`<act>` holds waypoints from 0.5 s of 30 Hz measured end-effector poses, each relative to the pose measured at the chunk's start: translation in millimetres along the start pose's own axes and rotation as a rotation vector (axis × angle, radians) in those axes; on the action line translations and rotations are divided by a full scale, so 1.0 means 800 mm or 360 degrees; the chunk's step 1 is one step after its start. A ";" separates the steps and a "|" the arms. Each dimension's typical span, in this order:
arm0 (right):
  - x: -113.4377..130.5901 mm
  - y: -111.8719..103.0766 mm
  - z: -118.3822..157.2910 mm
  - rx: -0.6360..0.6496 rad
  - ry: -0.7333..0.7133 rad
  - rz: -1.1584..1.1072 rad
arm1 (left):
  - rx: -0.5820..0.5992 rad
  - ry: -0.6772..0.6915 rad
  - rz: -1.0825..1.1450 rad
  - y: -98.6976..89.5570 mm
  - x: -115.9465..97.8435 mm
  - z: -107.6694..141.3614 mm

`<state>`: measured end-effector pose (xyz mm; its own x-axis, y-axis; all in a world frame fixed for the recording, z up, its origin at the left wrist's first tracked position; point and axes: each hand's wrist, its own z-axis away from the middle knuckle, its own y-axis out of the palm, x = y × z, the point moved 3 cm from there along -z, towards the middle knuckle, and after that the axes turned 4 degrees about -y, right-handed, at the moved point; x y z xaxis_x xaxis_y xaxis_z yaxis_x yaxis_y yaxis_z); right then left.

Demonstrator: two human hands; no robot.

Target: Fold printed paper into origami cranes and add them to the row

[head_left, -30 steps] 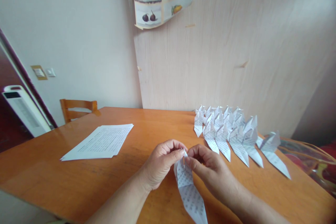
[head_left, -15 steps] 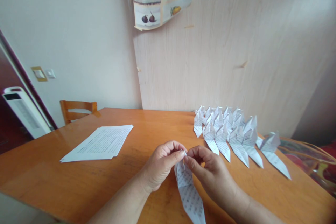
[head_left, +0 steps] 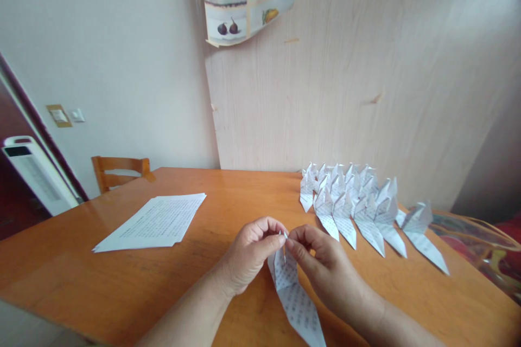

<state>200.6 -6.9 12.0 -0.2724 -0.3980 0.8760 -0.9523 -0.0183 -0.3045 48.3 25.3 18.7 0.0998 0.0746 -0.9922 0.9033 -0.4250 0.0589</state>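
Note:
Between my hands is a folded paper figure [head_left: 299, 303] made from printed white paper, its long pointed end reaching down toward the near edge of the view. My left hand [head_left: 256, 252] pinches the narrow upper tip between thumb and forefinger. On the same tip, from the other side, my right hand [head_left: 321, 255] also pinches with thumb and forefinger. The exact fold at the tip is partly hidden by the fingers. To the right stand several finished-looking folded paper figures [head_left: 344, 217] of the same kind, in rows, with one [head_left: 425, 238] set apart at the right.
A stack of printed sheets [head_left: 157, 222] lies on the left of the wooden table [head_left: 122, 287]. Behind it is a wooden chair [head_left: 121, 173]. A board with fruit pictures [head_left: 248, 0] stands against the wall. Transparent bags [head_left: 476, 244] sit beyond the table's right edge.
The lower pointed end of the held paper figure has swung slightly to the right. Both hands keep their pinch at the tip almost in place.

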 end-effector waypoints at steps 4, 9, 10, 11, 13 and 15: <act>-0.004 0.000 -0.002 -0.0015 -0.0090 0.0038 | -0.0015 -0.0003 0.0006 -0.002 0.002 -0.001; -0.009 0.001 -0.003 0.0009 -0.0017 -0.0017 | 0.0031 -0.0005 0.0046 -0.004 0.004 -0.001; -0.010 0.001 -0.004 0.0023 0.0008 -0.0061 | 0.0046 -0.0009 0.0060 -0.005 0.004 -0.001; -0.010 0.001 -0.004 0.0044 0.0029 -0.0113 | 0.0059 -0.0014 0.0076 -0.005 0.004 -0.001; -0.009 0.002 -0.004 0.0103 0.0056 -0.0227 | 0.0081 -0.0028 0.0107 -0.006 0.005 0.000; -0.007 0.002 -0.005 0.0169 0.0068 -0.0321 | 0.0101 -0.0055 0.0144 -0.007 0.005 0.000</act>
<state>200.1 -0.8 7.8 -0.0860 -0.3374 0.9374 -0.9690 -0.1906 -0.1575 43.8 28.1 14.4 0.1641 0.0025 -0.9864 0.8628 -0.4851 0.1423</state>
